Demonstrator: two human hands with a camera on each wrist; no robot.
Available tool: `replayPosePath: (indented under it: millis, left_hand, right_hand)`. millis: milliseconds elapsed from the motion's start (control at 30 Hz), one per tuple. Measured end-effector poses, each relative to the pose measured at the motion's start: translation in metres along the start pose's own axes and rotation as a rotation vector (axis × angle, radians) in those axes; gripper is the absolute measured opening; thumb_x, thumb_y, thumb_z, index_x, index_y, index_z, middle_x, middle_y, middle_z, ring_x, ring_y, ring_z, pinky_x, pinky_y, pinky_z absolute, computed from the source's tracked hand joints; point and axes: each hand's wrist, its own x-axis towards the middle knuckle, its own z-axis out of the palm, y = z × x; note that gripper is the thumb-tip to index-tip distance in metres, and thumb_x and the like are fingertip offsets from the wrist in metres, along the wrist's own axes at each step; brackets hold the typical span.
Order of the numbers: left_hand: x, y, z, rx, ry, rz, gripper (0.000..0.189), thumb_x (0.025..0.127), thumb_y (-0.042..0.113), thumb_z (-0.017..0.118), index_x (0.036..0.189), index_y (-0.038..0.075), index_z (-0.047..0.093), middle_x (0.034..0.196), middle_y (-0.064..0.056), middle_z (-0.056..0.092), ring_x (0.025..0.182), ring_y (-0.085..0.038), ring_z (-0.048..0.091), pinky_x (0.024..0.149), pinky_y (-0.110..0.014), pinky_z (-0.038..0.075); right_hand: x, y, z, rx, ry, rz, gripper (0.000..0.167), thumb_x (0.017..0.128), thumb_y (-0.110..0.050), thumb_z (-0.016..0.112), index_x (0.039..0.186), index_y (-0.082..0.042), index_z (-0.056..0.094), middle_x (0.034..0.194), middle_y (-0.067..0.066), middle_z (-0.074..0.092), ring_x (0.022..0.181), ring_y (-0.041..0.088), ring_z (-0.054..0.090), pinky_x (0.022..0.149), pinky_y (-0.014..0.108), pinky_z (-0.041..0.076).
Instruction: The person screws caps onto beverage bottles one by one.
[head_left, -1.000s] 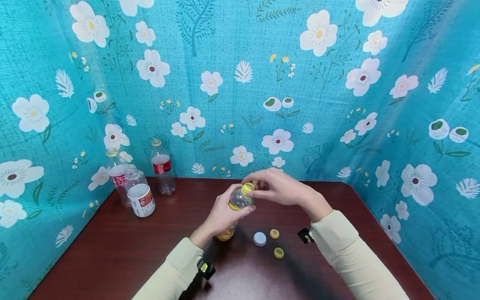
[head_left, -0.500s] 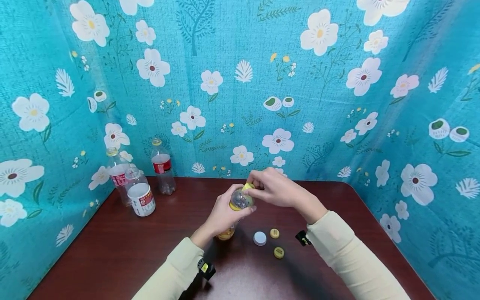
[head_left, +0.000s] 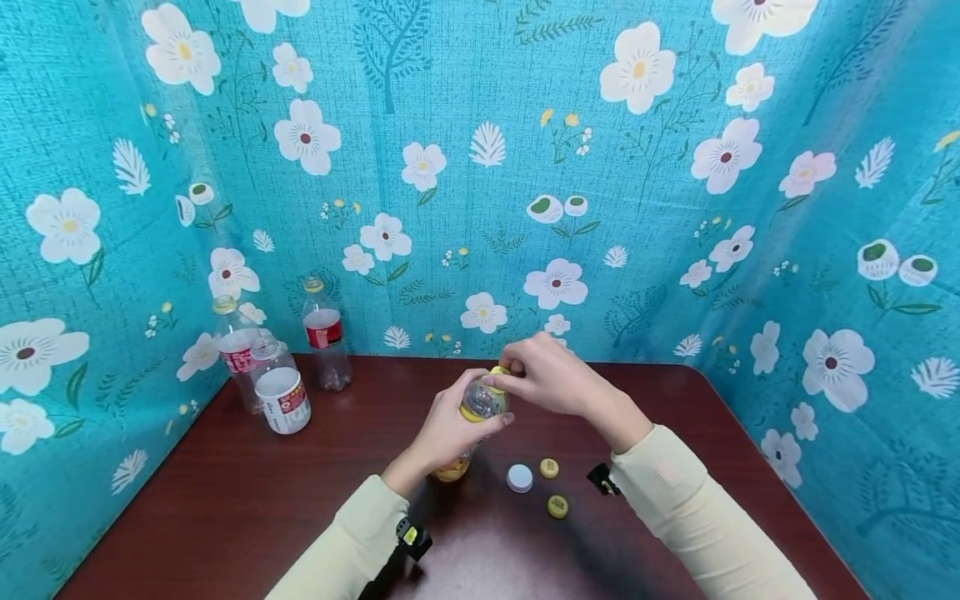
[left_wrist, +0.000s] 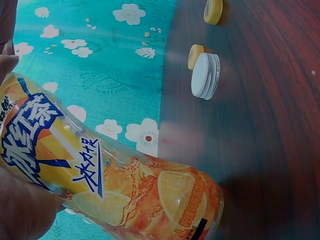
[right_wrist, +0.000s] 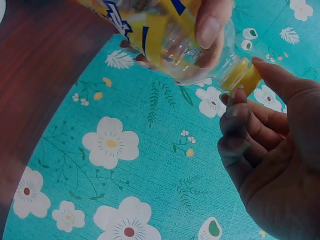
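Observation:
My left hand (head_left: 442,423) grips a clear plastic iced tea bottle (left_wrist: 145,192) with a yellow and orange label, thumb and fingers wrapped about its upper part. The bottle leans, neck up and away from me; I cannot tell whether its base touches the table. On its mouth is a yellow cap (right_wrist: 251,83), which my right hand (head_left: 553,377) pinches between thumb and fingertips in the right wrist view. The other right fingers are loosely bent below the cap. Whether the cap is loose on the thread cannot be seen.
Three uncapped bottles stand at the back left: one pink-labelled (head_left: 237,352), one red-labelled (head_left: 325,332), one white-labelled (head_left: 285,398). A white cap (head_left: 519,477) and two yellow caps, one farther (head_left: 549,467) and one nearer (head_left: 557,506), lie on the dark table (head_left: 300,500). A flowered curtain (head_left: 480,208) surrounds it.
My right hand has turned about the yellow cap, its wrist shifting slightly left and its fingers curling closer. The left hand and the bottle have stayed nearly still.

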Motion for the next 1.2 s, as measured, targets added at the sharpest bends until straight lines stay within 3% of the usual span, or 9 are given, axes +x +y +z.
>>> replayPosePath:
  millis: [333,500,633,733,800,900,1000,1100,1200]
  left_hand:
    - [-0.001,0.000,-0.001,0.006,0.000,0.001,0.061,0.086,0.040,0.082,0.138,0.034,0.051,0.111,0.006,0.068,0.089,-0.014,0.068,0.072,-0.033,0.059]
    - [-0.003,-0.001,-0.002,-0.016,-0.014,0.008,0.060,0.086,0.039,0.083,0.138,0.033,0.052,0.112,0.004,0.068,0.090,-0.015,0.069,0.073,-0.034,0.060]
    - [-0.004,-0.003,-0.003,-0.043,-0.028,0.020,0.059,0.087,0.036,0.083,0.137,0.032,0.053,0.114,0.003,0.068,0.093,-0.016,0.069,0.076,-0.035,0.059]
    - [-0.005,-0.004,-0.004,-0.047,-0.032,0.021,0.058,0.087,0.036,0.083,0.137,0.033,0.053,0.114,0.004,0.069,0.094,-0.016,0.068,0.077,-0.035,0.059]
    - [-0.005,-0.004,-0.005,-0.049,-0.026,0.024,0.057,0.087,0.036,0.082,0.136,0.033,0.053,0.114,0.004,0.069,0.094,-0.016,0.069,0.077,-0.036,0.059]
    - [-0.004,-0.004,-0.006,-0.054,-0.001,0.036,0.055,0.088,0.036,0.082,0.135,0.032,0.053,0.115,0.003,0.069,0.092,-0.017,0.069,0.075,-0.036,0.059]
    - [-0.004,-0.004,-0.006,-0.050,0.028,0.046,0.055,0.087,0.037,0.082,0.134,0.032,0.053,0.116,0.002,0.070,0.092,-0.016,0.069,0.075,-0.035,0.059]
    - [-0.004,-0.004,-0.007,-0.050,0.026,0.054,0.056,0.087,0.037,0.082,0.135,0.032,0.053,0.117,0.001,0.070,0.093,-0.016,0.069,0.076,-0.035,0.059]
    - [-0.003,-0.005,-0.008,-0.057,-0.010,0.051,0.056,0.088,0.036,0.082,0.136,0.033,0.052,0.117,0.001,0.069,0.094,-0.016,0.069,0.078,-0.035,0.059]
  right_hand:
    - [0.000,0.003,0.002,-0.011,-0.005,-0.055,0.021,0.098,-0.030,0.071,0.084,-0.015,0.068,0.055,-0.008,0.044,0.047,0.005,0.040,0.047,0.022,0.031]
    - [-0.002,0.011,0.001,0.081,-0.077,-0.128,0.016,0.099,-0.027,0.071,0.106,-0.013,0.073,0.068,-0.008,0.054,0.057,0.008,0.050,0.053,0.024,0.042]
    - [-0.004,0.018,-0.003,0.154,-0.151,-0.189,0.025,0.098,-0.021,0.072,0.122,-0.013,0.070,0.082,-0.008,0.060,0.070,0.009,0.056,0.064,0.027,0.050]
    - [-0.004,0.019,-0.001,0.187,-0.139,-0.208,0.020,0.097,-0.019,0.073,0.116,-0.013,0.070,0.080,-0.008,0.059,0.069,0.009,0.054,0.062,0.027,0.048]
    - [-0.002,0.018,0.003,0.187,-0.090,-0.213,0.013,0.096,-0.020,0.074,0.107,-0.014,0.070,0.073,-0.007,0.056,0.063,0.008,0.050,0.058,0.025,0.044]
    - [-0.001,0.010,0.011,0.155,0.010,-0.174,0.011,0.095,-0.022,0.075,0.096,-0.014,0.068,0.067,-0.008,0.054,0.055,0.006,0.046,0.052,0.024,0.040]
    - [-0.001,0.000,0.017,0.117,0.089,-0.070,0.019,0.095,-0.027,0.074,0.090,-0.012,0.065,0.063,-0.008,0.053,0.051,0.006,0.044,0.049,0.024,0.038]
    - [-0.002,-0.006,0.021,0.116,0.114,0.013,0.023,0.096,-0.030,0.073,0.089,-0.010,0.063,0.062,-0.008,0.054,0.051,0.006,0.046,0.048,0.024,0.040]
    - [-0.003,-0.001,0.021,0.124,0.097,0.001,0.022,0.096,-0.030,0.074,0.090,-0.013,0.062,0.060,-0.007,0.050,0.049,0.007,0.043,0.048,0.024,0.038]
